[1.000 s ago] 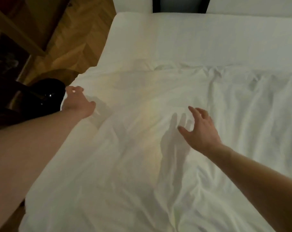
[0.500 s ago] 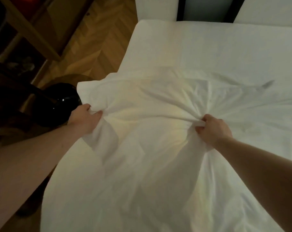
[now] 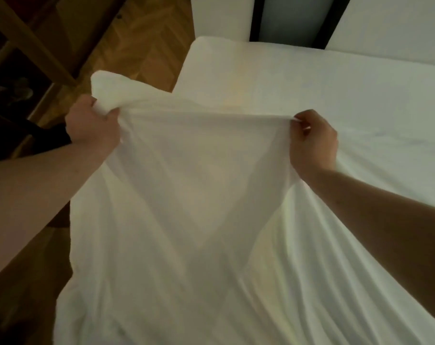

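A white sheet [image 3: 199,195] is lifted off the bed [image 3: 323,78], stretched taut between my two hands. My left hand [image 3: 92,125] grips a bunched corner of it at the bed's left side, a loose flap sticking up past the fist. My right hand [image 3: 311,138] pinches the upper edge of the sheet between thumb and curled fingers, over the middle of the bed. Below my hands the cloth hangs down toward me in long folds. The far part of the mattress lies flat and white.
Wooden herringbone floor [image 3: 141,38] runs along the bed's left side. A wooden frame [image 3: 34,43] and dark objects [image 3: 44,138] stand at the left. Behind the bed are white panels with a dark-framed strip [image 3: 291,18] between them.
My hands went from open over the flat sheet to gripping it, then raised it off the bed and pulled it taut between them. The view shifted left.
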Demonstrator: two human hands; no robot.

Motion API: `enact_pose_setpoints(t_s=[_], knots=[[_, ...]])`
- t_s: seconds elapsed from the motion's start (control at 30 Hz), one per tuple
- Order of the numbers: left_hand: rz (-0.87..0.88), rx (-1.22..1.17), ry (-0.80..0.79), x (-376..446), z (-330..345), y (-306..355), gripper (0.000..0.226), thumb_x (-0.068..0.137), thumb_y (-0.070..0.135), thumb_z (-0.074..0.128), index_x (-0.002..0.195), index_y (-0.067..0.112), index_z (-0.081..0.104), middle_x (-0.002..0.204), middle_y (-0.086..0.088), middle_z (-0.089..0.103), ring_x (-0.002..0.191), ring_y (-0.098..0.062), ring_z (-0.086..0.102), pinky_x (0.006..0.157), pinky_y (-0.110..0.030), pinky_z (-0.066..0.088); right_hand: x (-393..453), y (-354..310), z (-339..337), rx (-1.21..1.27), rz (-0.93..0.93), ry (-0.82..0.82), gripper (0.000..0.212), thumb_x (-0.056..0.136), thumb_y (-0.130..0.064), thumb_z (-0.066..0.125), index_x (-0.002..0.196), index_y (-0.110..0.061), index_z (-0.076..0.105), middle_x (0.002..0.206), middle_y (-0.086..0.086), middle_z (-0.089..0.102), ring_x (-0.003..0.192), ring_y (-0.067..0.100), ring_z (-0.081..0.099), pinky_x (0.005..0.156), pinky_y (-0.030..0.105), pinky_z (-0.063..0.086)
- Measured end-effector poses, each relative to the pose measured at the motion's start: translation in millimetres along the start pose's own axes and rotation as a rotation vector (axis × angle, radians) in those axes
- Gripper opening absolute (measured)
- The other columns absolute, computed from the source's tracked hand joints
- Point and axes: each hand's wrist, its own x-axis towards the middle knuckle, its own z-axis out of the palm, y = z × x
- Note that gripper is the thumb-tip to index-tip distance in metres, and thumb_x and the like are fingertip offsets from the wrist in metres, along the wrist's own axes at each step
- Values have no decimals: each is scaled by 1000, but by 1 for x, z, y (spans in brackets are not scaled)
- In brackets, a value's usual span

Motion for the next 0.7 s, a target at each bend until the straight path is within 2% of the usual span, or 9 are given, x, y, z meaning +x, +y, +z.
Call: enact_pose_setpoints(t_s=[0.07, 0.1, 0.2, 0.3, 0.33, 0.47, 0.57, 0.67, 0.7], knots=[[-155, 256, -275, -3, 8, 5, 84, 86, 49, 73, 152, 12, 37, 152, -17, 41, 135, -42, 45, 105, -51, 46, -4, 13, 4, -191, 60, -289, 34, 95, -26, 54, 126, -27, 67, 115, 7, 73, 108, 32, 67, 89, 39, 55], [-170, 384, -403, -12, 12, 8, 95, 85, 48, 75, 157, 8, 27, 157, -20, 33, 139, -43, 39, 107, -52, 44, -11, 20, 4, -278, 88, -434, 46, 93, -28, 56, 139, -29, 59, 123, 9, 71, 115, 34, 65, 95, 40, 54], [51, 489, -650, -60, 29, 19, 93, 86, 38, 76, 159, 9, 25, 158, -18, 33, 139, -40, 41, 108, -46, 43, -41, 36, -1, -335, 163, -691, 76, 88, -30, 64, 159, -29, 33, 133, 7, 65, 127, 31, 59, 102, 37, 50], [304, 550, -909, -109, 56, 36, 95, 86, 44, 74, 160, 21, 21, 167, -7, 16, 148, -32, 30, 119, -39, 32, -61, 55, -7, -384, 160, -859, 71, 88, -31, 64, 155, -32, 41, 139, 6, 63, 129, 27, 58, 103, 35, 50], [365, 560, -936, -123, 65, 45, 95, 87, 48, 72, 161, 23, 17, 169, -5, 8, 150, -31, 26, 120, -38, 30, -62, 61, -11, -390, 144, -833, 70, 88, -32, 64, 154, -31, 43, 141, 6, 60, 129, 27, 57, 104, 36, 49], [431, 390, -930, -164, 102, 84, 94, 88, 51, 69, 161, 30, 14, 170, 1, -2, 151, -33, 21, 121, -42, 29, -34, 71, -27, -363, 36, -469, 77, 89, -29, 65, 159, -24, 31, 156, 10, 36, 138, 37, 39, 112, 45, 39], [444, 348, -904, -168, 126, 113, 106, 83, 53, 72, 162, 29, 7, 169, -1, -3, 151, -36, 18, 121, -43, 27, -9, 78, -29, -516, 49, -508, 89, 88, -40, 66, 162, -28, 19, 164, 5, 26, 148, 35, 27, 119, 48, 29], [335, 269, -774, -136, 137, 150, 105, 84, 51, 72, 162, 30, 6, 169, -2, -3, 150, -39, 18, 120, -45, 26, 21, 85, -13, -569, 127, -560, 85, 85, -51, 66, 157, -36, 23, 160, 2, 28, 147, 37, 27, 117, 55, 31], [302, 291, -788, -124, 139, 159, 104, 83, 54, 71, 162, 31, 6, 169, -1, -5, 152, -39, 15, 121, -46, 25, 29, 86, -5, -567, 154, -615, 83, 85, -54, 64, 156, -36, 26, 158, 2, 30, 145, 38, 29, 116, 55, 33]])
